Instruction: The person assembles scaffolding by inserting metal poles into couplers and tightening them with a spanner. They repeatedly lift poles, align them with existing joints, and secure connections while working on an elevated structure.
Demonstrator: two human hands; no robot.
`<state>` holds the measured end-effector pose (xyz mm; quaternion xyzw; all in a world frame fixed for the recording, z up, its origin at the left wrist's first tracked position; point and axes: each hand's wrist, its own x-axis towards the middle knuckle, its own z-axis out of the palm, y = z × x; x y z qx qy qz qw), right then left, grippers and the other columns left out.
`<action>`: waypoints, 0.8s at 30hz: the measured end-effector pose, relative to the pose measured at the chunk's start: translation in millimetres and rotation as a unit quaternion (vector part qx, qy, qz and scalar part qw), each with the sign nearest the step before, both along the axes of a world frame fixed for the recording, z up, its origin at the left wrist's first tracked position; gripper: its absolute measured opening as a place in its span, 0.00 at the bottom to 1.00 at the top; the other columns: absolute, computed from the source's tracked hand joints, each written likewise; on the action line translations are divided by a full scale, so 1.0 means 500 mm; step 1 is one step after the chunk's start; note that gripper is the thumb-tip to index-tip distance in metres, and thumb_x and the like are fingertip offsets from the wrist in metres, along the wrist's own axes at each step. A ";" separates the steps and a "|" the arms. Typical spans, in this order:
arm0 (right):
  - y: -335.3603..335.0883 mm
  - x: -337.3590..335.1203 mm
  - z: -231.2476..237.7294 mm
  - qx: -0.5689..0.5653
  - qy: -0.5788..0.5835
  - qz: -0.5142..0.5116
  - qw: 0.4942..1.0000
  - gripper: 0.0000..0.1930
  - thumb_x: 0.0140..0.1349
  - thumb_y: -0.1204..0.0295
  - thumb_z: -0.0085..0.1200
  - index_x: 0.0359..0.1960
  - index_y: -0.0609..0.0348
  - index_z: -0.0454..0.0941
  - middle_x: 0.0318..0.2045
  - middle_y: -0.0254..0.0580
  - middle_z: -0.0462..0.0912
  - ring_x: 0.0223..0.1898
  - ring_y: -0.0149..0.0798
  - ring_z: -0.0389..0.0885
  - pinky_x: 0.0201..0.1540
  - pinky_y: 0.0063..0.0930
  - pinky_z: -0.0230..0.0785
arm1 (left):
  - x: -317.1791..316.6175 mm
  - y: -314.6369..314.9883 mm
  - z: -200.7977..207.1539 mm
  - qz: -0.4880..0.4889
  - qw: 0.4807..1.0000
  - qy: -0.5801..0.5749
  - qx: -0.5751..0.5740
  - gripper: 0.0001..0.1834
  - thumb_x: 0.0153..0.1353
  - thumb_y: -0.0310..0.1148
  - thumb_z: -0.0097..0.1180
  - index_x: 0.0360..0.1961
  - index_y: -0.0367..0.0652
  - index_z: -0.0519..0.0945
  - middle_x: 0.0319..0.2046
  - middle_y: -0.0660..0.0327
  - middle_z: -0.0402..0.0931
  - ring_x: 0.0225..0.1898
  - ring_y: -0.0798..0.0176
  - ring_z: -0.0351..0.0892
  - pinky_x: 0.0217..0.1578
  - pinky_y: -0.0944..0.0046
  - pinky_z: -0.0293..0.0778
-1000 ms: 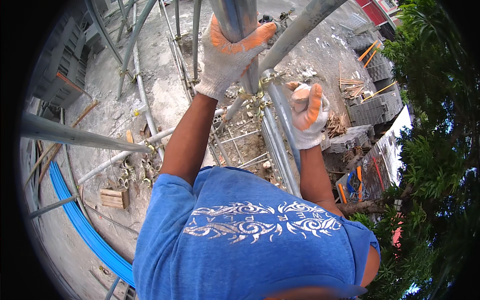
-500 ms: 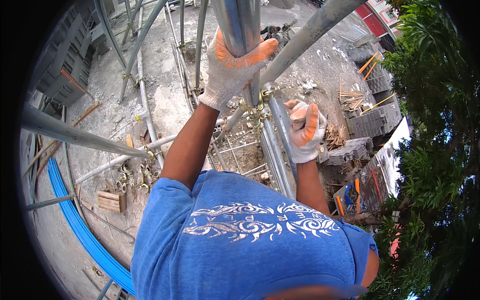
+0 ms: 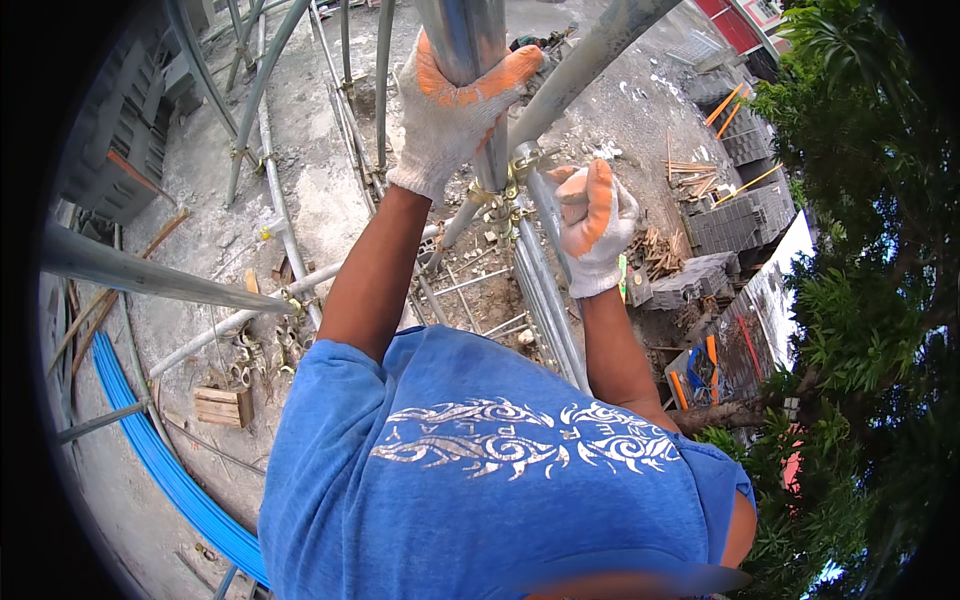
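Note:
My left hand (image 3: 440, 130), in a white knit glove with orange rubber on the fingers, is wrapped around a thick upright steel scaffold pipe (image 3: 463, 40). Below that grip, brass-coloured scaffold clamps (image 3: 495, 208) join this pipe to others at a joint. My right hand (image 3: 598, 228), gloved alike, is raised just right of the joint, beside a slanting grey pipe (image 3: 548, 210). Its fingers are curled in with the thumb up; whatever they may hold is hidden. Another thick pipe (image 3: 590, 70) slopes up to the right behind the joint.
Scaffold pipes (image 3: 170, 270) cross at the left. Far below lie blue pipes (image 3: 160, 450), a wooden crate (image 3: 222, 406), loose clamps (image 3: 262, 355), wood scraps (image 3: 660, 255) and stacked grey blocks (image 3: 725, 235). Tree foliage (image 3: 850, 380) fills the right side.
The right hand has risen slightly and shifted left, its fingers still curled. The left hand keeps its grip on the upright pipe. The whole view has shifted a little.

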<state>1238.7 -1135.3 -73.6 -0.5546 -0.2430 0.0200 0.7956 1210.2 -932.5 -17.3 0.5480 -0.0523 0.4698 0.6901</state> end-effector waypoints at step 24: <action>0.073 0.081 0.044 -0.142 -0.144 0.007 0.979 0.17 0.74 0.64 0.54 0.27 0.61 0.80 0.24 0.34 0.81 0.26 0.25 0.76 0.27 0.26 0.69 | -0.007 -0.042 -0.030 -0.045 0.951 0.036 -0.304 0.65 0.43 0.88 0.48 0.57 0.30 0.74 0.42 0.50 0.77 0.43 0.56 0.76 0.46 0.55 0.73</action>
